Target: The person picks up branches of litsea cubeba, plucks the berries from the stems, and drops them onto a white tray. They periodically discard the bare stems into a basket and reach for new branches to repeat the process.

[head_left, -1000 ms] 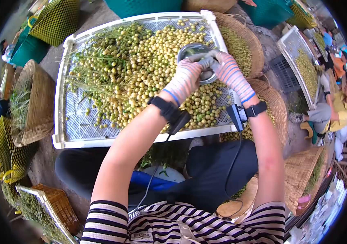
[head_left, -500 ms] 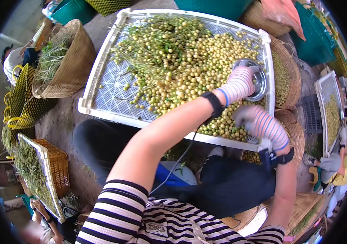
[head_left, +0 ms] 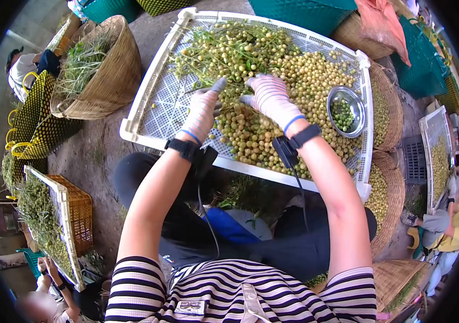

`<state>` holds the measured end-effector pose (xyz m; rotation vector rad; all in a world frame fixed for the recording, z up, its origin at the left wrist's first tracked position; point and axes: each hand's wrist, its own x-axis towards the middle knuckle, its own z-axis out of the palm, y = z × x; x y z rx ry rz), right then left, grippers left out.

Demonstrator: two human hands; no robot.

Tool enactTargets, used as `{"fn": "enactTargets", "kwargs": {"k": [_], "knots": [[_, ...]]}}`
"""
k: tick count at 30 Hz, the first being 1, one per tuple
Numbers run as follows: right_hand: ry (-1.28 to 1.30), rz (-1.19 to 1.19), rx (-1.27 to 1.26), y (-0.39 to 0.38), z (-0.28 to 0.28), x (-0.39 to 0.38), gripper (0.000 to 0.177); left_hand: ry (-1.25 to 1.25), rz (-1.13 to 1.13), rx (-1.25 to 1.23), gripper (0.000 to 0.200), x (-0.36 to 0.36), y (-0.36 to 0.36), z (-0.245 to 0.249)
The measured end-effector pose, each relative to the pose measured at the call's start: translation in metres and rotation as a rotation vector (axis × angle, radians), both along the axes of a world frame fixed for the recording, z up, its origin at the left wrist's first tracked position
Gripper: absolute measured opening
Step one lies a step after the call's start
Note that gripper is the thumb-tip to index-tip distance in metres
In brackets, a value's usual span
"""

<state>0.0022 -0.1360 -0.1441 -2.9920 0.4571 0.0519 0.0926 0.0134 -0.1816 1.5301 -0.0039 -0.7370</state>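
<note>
My left hand (head_left: 202, 112), in a striped glove with grey fingertips, hovers at the left edge of the fruit, fingers apart. My right hand (head_left: 272, 98), gloved alike, is over the middle of the pile with its fingers spread. Neither holds anything that I can see. Small round yellow-green fruits (head_left: 315, 72) cover much of a white mesh tray (head_left: 151, 116). Green stems (head_left: 216, 46) with fruits still attached lie heaped at its far left. A metal bowl (head_left: 359, 116) with small green fruits in it sits on the right side of the tray.
Wicker baskets (head_left: 396, 188) of fruit stand right of the tray. A tall basket of stems (head_left: 116, 75) is at the left, near yellow-black woven bags (head_left: 35, 116). Green tubs (head_left: 305, 13) line the back. Other people (head_left: 22, 75) are at both sides.
My left hand has left the bowl and moved left across the tray. My right hand has moved from the near right corner to the middle of the pile. The bowl now stands untouched.
</note>
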Motion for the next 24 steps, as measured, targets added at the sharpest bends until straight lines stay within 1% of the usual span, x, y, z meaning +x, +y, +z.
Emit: {"fn": "enactTargets", "kwargs": {"k": [1,3,4,5,6,7,8,9,10,11,12,13,14,15,16,19,21,23,24], "knots": [[0.009,0.004,-0.002,0.002,0.000,0.002,0.036,0.021,-0.055,-0.023,0.072,0.000,-0.004,0.000],[-0.048,-0.066,0.193,0.001,0.002,0.004,0.028,0.044,-0.050,-0.018,0.068,0.007,-0.014,-0.002],[-0.096,-0.067,0.266,-0.002,0.000,0.002,0.025,0.055,-0.024,-0.013,0.062,0.012,-0.020,-0.005],[-0.081,-0.069,0.258,-0.006,0.000,-0.001,0.025,0.067,0.000,-0.007,0.056,0.015,-0.026,-0.008],[-0.037,-0.076,0.302,-0.008,0.004,-0.004,0.025,0.054,0.036,-0.054,0.039,0.015,-0.031,-0.009],[0.005,-0.085,0.349,-0.010,0.007,-0.008,0.026,0.065,0.032,-0.058,0.039,0.012,-0.033,-0.011],[-0.085,-0.025,0.408,-0.018,-0.006,-0.010,0.023,0.073,0.062,-0.109,0.028,0.010,-0.037,-0.011],[-0.081,-0.033,0.402,-0.020,-0.007,-0.014,0.023,0.078,0.090,-0.159,0.020,0.008,-0.040,-0.008],[-0.086,-0.092,0.610,-0.022,-0.008,-0.019,0.020,0.093,0.076,-0.216,0.014,0.006,-0.040,-0.006],[-0.092,-0.153,0.819,-0.022,-0.010,-0.024,0.017,0.098,0.070,-0.217,0.014,0.003,-0.040,-0.003],[-0.115,-0.187,0.920,-0.019,-0.004,-0.029,0.016,0.016,0.046,-0.247,0.011,0.001,-0.042,-0.002],[-0.116,-0.193,0.919,-0.013,0.003,-0.035,0.016,-0.067,0.024,-0.276,0.009,-0.002,-0.043,-0.001],[-0.197,-0.296,1.038,-0.008,0.011,-0.042,0.016,-0.149,0.002,-0.305,0.008,-0.005,-0.043,0.001],[-0.285,-0.399,1.154,-0.006,0.016,-0.046,0.016,-0.150,-0.005,-0.307,0.008,-0.008,-0.044,0.007],[-0.349,-0.431,1.228,-0.009,0.013,-0.050,0.019,-0.127,-0.018,-0.323,0.007,-0.012,-0.044,0.013],[-0.385,-0.514,1.292,-0.014,0.020,-0.064,0.019,-0.062,-0.064,-0.323,0.008,-0.021,-0.045,0.023],[-0.332,-0.509,0.940,-0.026,0.023,-0.075,0.019,-0.011,0.050,-0.429,0.009,-0.024,-0.045,0.024],[-0.378,-0.363,0.523,-0.064,-0.003,-0.096,0.018,0.041,-0.016,-0.467,0.008,-0.013,-0.037,0.016],[-0.390,-0.376,0.328,-0.084,-0.005,-0.108,0.020,0.074,-0.028,-0.465,0.008,-0.013,-0.033,0.019]]}}
